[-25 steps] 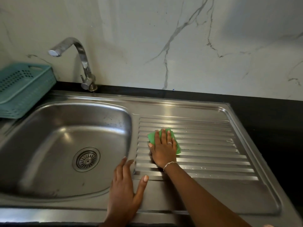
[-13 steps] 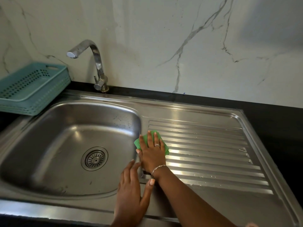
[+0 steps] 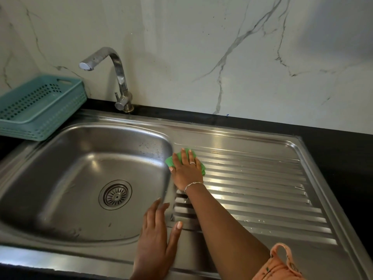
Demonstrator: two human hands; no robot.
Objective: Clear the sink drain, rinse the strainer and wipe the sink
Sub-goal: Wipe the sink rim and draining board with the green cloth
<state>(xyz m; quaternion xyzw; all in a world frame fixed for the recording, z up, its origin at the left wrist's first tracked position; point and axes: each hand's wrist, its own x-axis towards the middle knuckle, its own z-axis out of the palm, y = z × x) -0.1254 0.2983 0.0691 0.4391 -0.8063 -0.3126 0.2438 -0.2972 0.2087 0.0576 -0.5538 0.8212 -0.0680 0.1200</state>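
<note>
Head view. Right hand [image 3: 186, 171] lies flat, palm down, fingers together and extended toward the far wall, pressing a green cleaning cloth [image 3: 170, 161] onto the far left corner of the ribbed stainless-steel drainboard [image 3: 262, 190], just beside the rim of the stainless-steel sink basin [image 3: 66, 178]. Cloth is mostly covered; edges show left and right of the fingers, long axis roughly left to right. Left hand [image 3: 154, 239] rests open, palm down, fingers spread loosely, on the near steel rim between basin and drainboard, holding nothing. Round metal drain strainer [image 3: 115, 195] sits seated in the drain at the basin floor. Curved chrome tap [image 3: 119, 77] stands at the far edge, spout pointing left. Teal perforated plastic basket [image 3: 40, 110] sits on the black bench [image 3: 339, 158], far left.
</note>
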